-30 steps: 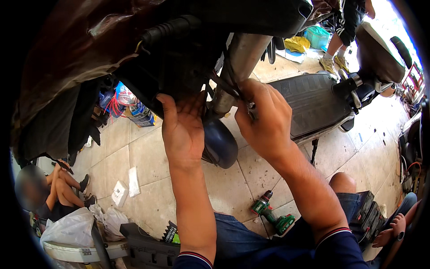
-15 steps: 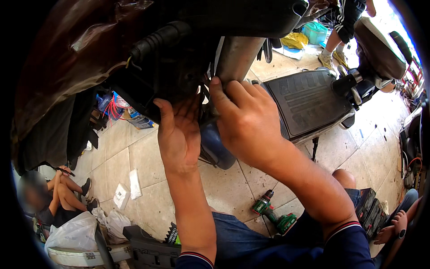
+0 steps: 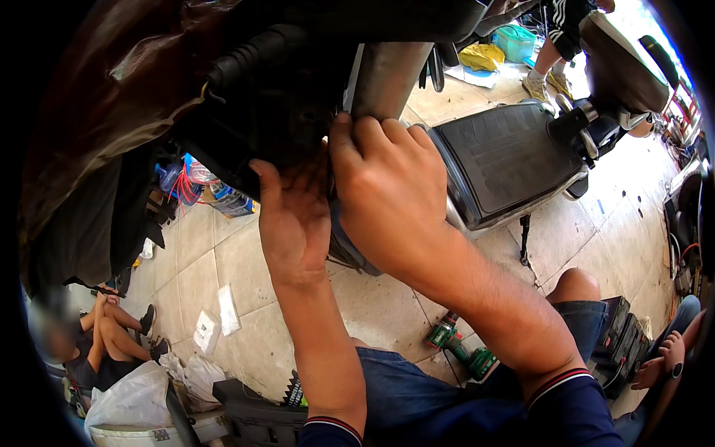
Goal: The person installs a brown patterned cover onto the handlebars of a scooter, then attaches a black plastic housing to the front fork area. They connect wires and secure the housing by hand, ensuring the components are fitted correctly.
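Observation:
A black plastic body part (image 3: 279, 112) of a scooter hangs above, beside a grey metal tube (image 3: 387, 78). My left hand (image 3: 298, 231) is palm up under that body part, thumb apart and fingers reaching up into its shadow, where the tips are hard to see. Close to its right, my right hand (image 3: 395, 186) is curled with the back of the hand toward me, at the tube's lower end. Its fingertips are partly hidden, so whatever they pinch cannot be made out. A ribbed black hose (image 3: 253, 56) runs along the body part's upper left.
Right of my hands are a black footboard (image 3: 514, 164) and a seat (image 3: 622, 63). A green cordless drill (image 3: 463, 350) lies on the tiled floor by my legs. One person (image 3: 112, 335) sits at left; another (image 3: 551, 67) stands at the back. A third person's hands (image 3: 663, 361) show lower right.
My right hand has shifted slightly left and up, closer to my left hand, and its index finger is more bent. My left hand stays nearly in place. The view has shifted a little.

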`<state>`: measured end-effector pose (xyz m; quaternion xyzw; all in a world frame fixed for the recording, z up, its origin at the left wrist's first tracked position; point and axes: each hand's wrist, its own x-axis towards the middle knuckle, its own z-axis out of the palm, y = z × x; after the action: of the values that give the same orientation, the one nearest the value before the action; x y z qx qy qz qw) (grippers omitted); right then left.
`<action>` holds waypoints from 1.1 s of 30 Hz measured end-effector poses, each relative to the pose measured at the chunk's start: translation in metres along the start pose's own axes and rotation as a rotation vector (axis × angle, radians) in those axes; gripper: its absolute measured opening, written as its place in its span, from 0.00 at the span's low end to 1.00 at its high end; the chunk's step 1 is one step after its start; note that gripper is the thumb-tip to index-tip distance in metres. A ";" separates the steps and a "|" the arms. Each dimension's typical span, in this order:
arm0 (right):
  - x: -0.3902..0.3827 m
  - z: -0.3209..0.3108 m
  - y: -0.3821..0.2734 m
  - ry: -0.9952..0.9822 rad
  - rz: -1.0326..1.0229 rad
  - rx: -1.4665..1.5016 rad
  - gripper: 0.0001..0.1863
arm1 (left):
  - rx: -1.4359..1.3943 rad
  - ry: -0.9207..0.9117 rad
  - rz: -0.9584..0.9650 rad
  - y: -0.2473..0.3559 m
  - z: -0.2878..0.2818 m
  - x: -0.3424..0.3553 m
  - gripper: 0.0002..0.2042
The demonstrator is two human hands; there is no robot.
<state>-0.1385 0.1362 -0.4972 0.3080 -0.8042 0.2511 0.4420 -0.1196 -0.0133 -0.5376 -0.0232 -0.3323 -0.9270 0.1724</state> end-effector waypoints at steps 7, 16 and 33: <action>0.009 -0.010 -0.019 -0.178 0.237 0.015 0.29 | -0.075 -0.035 -0.037 0.004 -0.001 -0.005 0.41; -0.001 0.006 -0.008 -0.051 0.195 0.191 0.30 | 0.020 -0.053 -0.106 0.002 0.001 0.000 0.41; -0.014 0.006 -0.012 0.077 0.326 0.440 0.18 | 0.966 0.422 0.517 -0.007 0.027 -0.014 0.15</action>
<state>-0.1276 0.1283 -0.5102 0.2533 -0.7519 0.4989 0.3486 -0.1105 0.0124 -0.5233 0.1629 -0.6592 -0.5827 0.4465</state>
